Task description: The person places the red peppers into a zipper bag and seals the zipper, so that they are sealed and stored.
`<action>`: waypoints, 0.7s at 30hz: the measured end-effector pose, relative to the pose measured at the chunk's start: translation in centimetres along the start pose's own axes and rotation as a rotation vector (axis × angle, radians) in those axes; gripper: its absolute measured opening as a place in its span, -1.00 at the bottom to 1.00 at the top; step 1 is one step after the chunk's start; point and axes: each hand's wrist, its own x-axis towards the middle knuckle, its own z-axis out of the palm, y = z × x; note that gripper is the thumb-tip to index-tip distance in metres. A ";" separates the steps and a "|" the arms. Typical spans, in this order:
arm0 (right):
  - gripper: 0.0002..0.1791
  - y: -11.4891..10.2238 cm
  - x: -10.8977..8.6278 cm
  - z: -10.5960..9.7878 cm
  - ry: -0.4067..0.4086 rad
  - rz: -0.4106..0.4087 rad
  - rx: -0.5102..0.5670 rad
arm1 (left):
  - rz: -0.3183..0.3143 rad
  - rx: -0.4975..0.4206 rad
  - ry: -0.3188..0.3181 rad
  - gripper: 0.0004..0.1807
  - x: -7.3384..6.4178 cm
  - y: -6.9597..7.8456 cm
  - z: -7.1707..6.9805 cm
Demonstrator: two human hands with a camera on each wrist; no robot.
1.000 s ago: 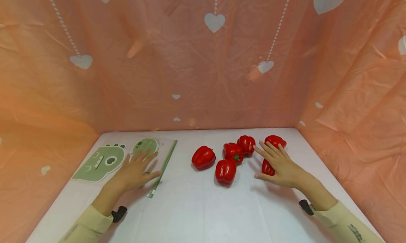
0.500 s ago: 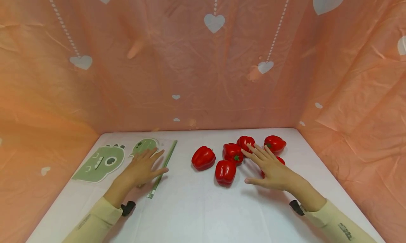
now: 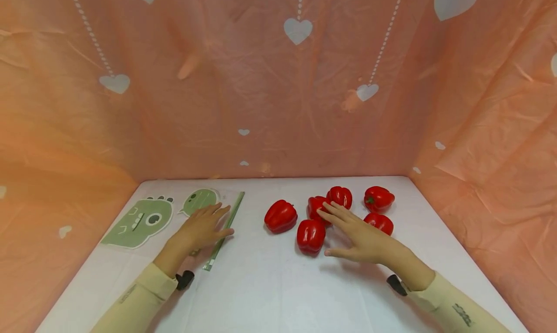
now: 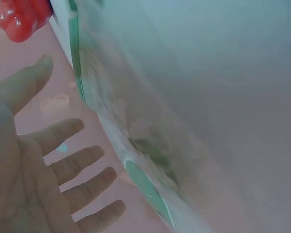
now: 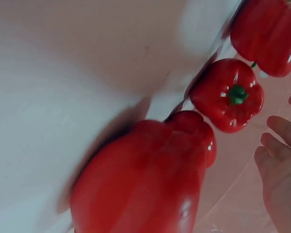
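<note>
My left hand [image 3: 201,232] hovers with spread fingers over a clear zip bag [image 3: 163,224] printed with green dinosaurs. In the left wrist view, its palm and straight fingers hold nothing, and the bag's green zip edge [image 4: 76,53] runs beside them. Several red bell peppers [image 3: 280,217] lie on the right half of the table. My right hand [image 3: 359,234], fingers extended, is above this group and partly covers the middle bell pepper [image 3: 314,207]. The right wrist view has a large bell pepper [image 5: 140,179] close by and another with a green stem [image 5: 228,94]; that hand grips nothing.
A white-covered table [image 3: 261,289] bears the bag and the peppers. Orange cloth with white hearts [image 3: 278,106] encloses it at the back and both sides. Two bell peppers [image 3: 378,199] sit at the far right, behind the right forearm.
Both hands have moved inward: the left one slid right over the bag, the right one went left across the peppers. The peppers and the bag stay where they were.
</note>
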 end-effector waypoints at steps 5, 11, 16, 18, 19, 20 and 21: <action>0.09 -0.6 0.5 0.3 -0.028 -0.021 0.005 | -0.007 0.015 -0.021 -0.22 0.2 0.2 0.0; 0.05 -1.1 0.9 0.7 -0.050 -0.036 -0.004 | 0.002 0.033 -0.035 -0.32 0.2 0.2 -0.2; 0.04 -1.2 1.2 1.1 -0.068 -0.035 0.006 | 0.008 0.039 -0.048 -0.42 0.3 0.1 -0.3; 0.03 -1.2 1.3 1.3 -0.069 -0.040 0.007 | 0.011 0.040 -0.047 -0.44 0.3 0.1 -0.3; 0.02 -1.2 1.4 1.4 -0.070 -0.040 0.005 | 0.011 0.040 -0.047 -0.44 0.3 0.1 -0.3; 0.01 -1.3 1.4 1.5 -0.067 -0.046 0.003 | 0.010 0.038 -0.047 -0.45 0.3 0.1 -0.3; 0.00 -1.3 1.5 1.5 -0.066 -0.046 0.003 | 0.010 0.037 -0.047 -0.45 0.3 0.1 -0.3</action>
